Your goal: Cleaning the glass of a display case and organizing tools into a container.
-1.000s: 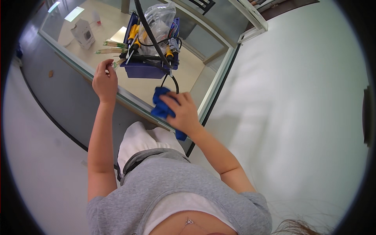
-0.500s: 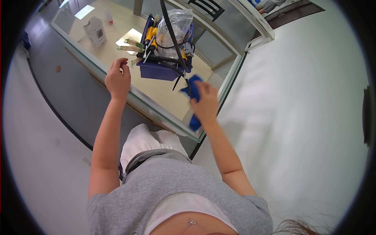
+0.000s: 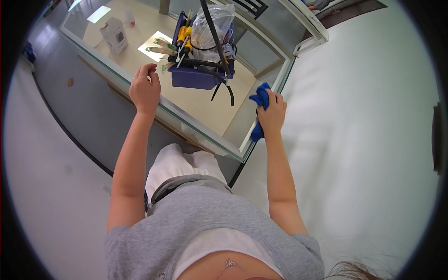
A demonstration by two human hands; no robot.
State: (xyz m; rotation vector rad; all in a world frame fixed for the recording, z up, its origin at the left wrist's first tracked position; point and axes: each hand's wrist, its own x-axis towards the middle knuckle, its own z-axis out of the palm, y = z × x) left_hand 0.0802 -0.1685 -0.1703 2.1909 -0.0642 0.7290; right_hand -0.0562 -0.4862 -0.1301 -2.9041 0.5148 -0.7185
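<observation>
A blue cloth (image 3: 262,98) is bunched under my right hand (image 3: 272,115), which grips it at the glass table's right edge. Parts of the cloth stick out beyond the fingers and below the palm. My left hand (image 3: 145,88) is at the table's near left edge, its fingers loosely bent and nothing visible in them. Beyond the hands, on the glass-topped table (image 3: 205,122), stands a purple bin (image 3: 193,79). It is filled with yellow-handled screwdrivers (image 3: 185,37), brushes (image 3: 161,47), black cables and a clear plastic bag (image 3: 208,29).
A white box (image 3: 114,35) with a dark picture stands at the table's far left, near a small red-and-clear item (image 3: 131,21). A white wall or panel (image 3: 354,140) borders the right side. A small brown piece (image 3: 70,81) lies on the grey floor.
My right hand has moved right with the blue cloth, from over the tabletop to its right edge. My left hand stays near the left edge. The view has shifted slightly.
</observation>
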